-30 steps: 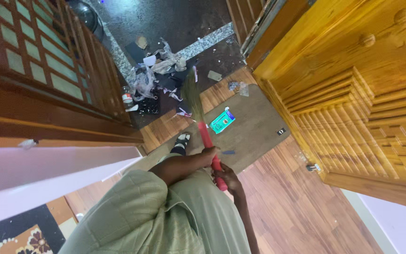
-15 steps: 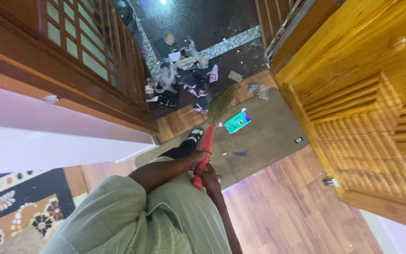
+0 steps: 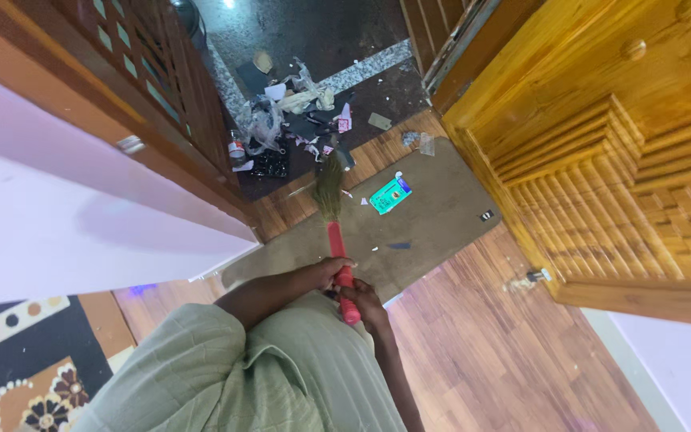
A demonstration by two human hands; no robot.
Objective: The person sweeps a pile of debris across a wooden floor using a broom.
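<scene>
Both my hands hold a broom by its red handle (image 3: 335, 244). My left hand (image 3: 334, 272) grips higher up the handle and my right hand (image 3: 367, 308) holds the end near my body. The straw bristles (image 3: 328, 188) rest at the far edge of a brown doormat (image 3: 433, 220). A green flat packet (image 3: 389, 194) lies on the mat just right of the bristles. Beyond the bristles a pile of rubbish (image 3: 289, 120), with plastic bags, paper scraps and dark bits, lies on the dark stone floor. My pale green garment (image 3: 257, 368) fills the bottom of the view.
A carved wooden door (image 3: 601, 160) stands open on the right, with a doorstop (image 3: 534, 276) by its lower corner. A white wall (image 3: 57, 216) and a wooden lattice door (image 3: 145, 72) are on the left. A patterned rug (image 3: 17, 376) lies bottom left. Wood-look flooring (image 3: 505, 352) runs to the right.
The bristles swung left and away from the green packet, toward the mat's far edge. The handle stands more upright. My view has shifted slightly.
</scene>
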